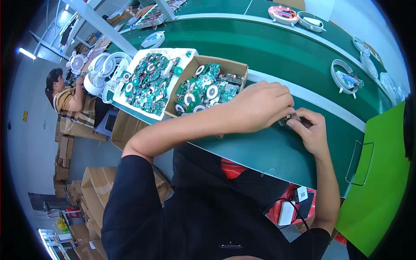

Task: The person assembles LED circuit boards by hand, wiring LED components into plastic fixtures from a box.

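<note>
My left hand [260, 106] and my right hand [312, 130] meet over the green work surface [277, 151]. Together they pinch a small dark part [289, 118] with a metallic end, held between the fingertips of both hands. The part is mostly hidden by my fingers. Just left of my left hand stands a brown cardboard box [236, 66] full of green circuit boards with white round coils [206, 89].
A white tray [171, 53] piled with more green boards sits beside the box. White ring-shaped housings [344, 76] lie on the green conveyor [268, 43]. A bright green panel [377, 173] stands at right. Another person [69, 97] sits at left among cardboard boxes [95, 190].
</note>
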A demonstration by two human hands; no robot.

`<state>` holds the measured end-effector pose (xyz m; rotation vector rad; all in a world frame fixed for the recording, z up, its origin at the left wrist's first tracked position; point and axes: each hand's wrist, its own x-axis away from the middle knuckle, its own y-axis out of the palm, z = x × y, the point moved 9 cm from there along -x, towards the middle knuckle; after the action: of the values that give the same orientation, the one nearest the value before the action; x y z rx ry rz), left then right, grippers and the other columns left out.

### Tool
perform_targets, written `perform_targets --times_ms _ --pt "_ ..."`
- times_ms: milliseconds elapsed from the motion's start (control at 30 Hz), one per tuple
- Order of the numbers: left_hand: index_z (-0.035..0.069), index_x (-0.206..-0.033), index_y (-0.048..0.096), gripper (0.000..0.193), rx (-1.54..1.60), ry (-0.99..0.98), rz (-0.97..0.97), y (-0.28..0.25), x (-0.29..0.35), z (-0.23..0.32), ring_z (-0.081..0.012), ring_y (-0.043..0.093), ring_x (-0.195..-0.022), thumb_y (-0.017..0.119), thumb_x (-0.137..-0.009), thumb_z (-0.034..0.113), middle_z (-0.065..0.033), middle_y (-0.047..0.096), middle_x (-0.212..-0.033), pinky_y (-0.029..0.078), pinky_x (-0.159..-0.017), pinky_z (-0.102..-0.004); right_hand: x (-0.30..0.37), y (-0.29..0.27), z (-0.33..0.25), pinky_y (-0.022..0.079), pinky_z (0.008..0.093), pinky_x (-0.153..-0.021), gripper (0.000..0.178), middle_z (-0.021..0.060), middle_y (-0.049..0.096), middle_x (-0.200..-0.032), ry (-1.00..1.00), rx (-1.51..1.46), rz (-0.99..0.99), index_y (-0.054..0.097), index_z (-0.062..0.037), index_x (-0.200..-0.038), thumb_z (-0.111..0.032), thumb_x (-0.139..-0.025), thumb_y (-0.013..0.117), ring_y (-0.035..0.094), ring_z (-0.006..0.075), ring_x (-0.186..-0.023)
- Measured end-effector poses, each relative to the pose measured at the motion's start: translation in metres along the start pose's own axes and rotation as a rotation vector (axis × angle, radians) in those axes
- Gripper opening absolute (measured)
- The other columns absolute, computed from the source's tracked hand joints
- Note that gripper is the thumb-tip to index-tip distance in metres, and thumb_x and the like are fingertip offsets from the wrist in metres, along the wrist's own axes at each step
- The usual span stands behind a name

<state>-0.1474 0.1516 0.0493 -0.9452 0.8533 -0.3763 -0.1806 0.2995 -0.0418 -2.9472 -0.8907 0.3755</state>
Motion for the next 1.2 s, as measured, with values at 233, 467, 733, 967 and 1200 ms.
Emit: perform_targets --times_ms 233,467,733,967,1200 --pt "-0.002 -0.11 0.078 0.048 -0.562 -0.677 -0.199 -0.096 0.006 -0.339 -0.0462 0.074 -0.102 0.062 -0.106 0.043 -0.0286 0.076 -0.107 0.058 -0.091 -0.0564 0.01 -0.062 0.018 0.049 0.027 -0.066 0.016 0.0003 0.072 -0.078 0.164 0.282 0.412 0.08 -0.0001 -0.105 -0.015 -0.099 0.079 0.061 0.0064 -0.071" --pt "0.0 -0.142 0.066 0.059 -0.773 -1.038 -0.469 -0.201 0.239 -0.597 -0.046 0.059 -0.138 0.064 -0.098 0.039 -0.0295 0.064 -0.148 0.047 -0.118 -0.0506 -0.007 -0.054 -0.003 0.048 0.0357 -0.058 0.021 0.0135 0.071 -0.074 -0.018 0.413 0.394 0.08 -0.0037 -0.098 -0.025 -0.096 0.082 0.062 0.0181 -0.06" --pt "-0.004 -0.099 0.063 0.017 -0.485 -0.672 0.076 -0.131 0.102 -0.501 -0.0472 0.071 -0.091 0.067 -0.086 0.006 -0.0254 0.073 -0.093 0.054 -0.081 -0.0536 -0.004 -0.076 0.021 0.048 0.0369 -0.06 0.019 0.0107 0.073 -0.076 -0.063 0.382 0.497 0.079 -0.0062 -0.094 -0.025 -0.096 0.08 0.063 0.0208 -0.063" --pt "-0.005 -0.108 0.061 0.018 -0.16 -0.281 -0.005 -0.05 -0.073 -0.189 -0.0356 0.07 -0.091 0.064 -0.091 -0.001 -0.0237 0.068 -0.097 0.054 -0.082 -0.0456 0.002 -0.123 0.044 0.049 0.0432 -0.072 0.024 0.0147 0.067 -0.079 -0.145 0.422 0.873 0.075 -0.0039 -0.094 -0.027 -0.094 0.081 0.062 0.0287 -0.079" --pt "-0.003 -0.111 0.058 0.025 -0.04 0.016 -0.195 0.044 -0.049 0.063 -0.0516 0.067 -0.1 0.068 -0.088 0.001 -0.0299 0.066 -0.106 0.053 -0.086 -0.0586 0.071 -0.151 -0.023 0.048 0.0366 -0.063 0.022 0.0099 0.07 -0.076 -0.171 0.254 1.209 0.074 0.0019 -0.101 -0.02 -0.1 0.073 0.062 0.0154 -0.067"
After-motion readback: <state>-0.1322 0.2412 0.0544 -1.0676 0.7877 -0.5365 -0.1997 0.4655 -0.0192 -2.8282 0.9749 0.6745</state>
